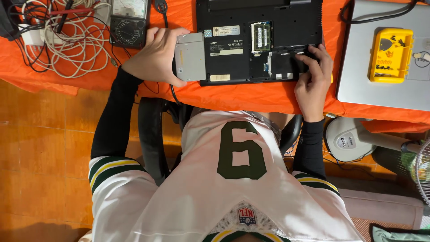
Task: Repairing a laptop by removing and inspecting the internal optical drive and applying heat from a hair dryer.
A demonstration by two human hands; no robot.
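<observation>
The left hand (pixel 156 56) is wrapped around a flat silver drive (pixel 190 57). The thumb lies along the near edge and the fingers curl over the far edge, so the hold is tight. The drive sticks out of the left side of a black laptop (pixel 260 40) that lies upside down with its bottom showing. The left arm in a black sleeve bends up from the near side, and the wrist sits at the near edge of the orange table (pixel 233 96).

The right hand (pixel 313 76) rests on the near right corner of the laptop. Its fingers are bent and press down on the black case. They grip nothing. The right arm comes straight up from the near side, also in a black sleeve.

In the open bottom of the laptop a small green memory card (pixel 261 36) shows. To the far left sits a black meter (pixel 129 24) with a dial, beside a pile of white cables (pixel 67 40). To the right lies a closed silver laptop (pixel 385 85) with a yellow box (pixel 390 54) on top. On the floor to the near right stands a white fan base (pixel 348 140).
</observation>
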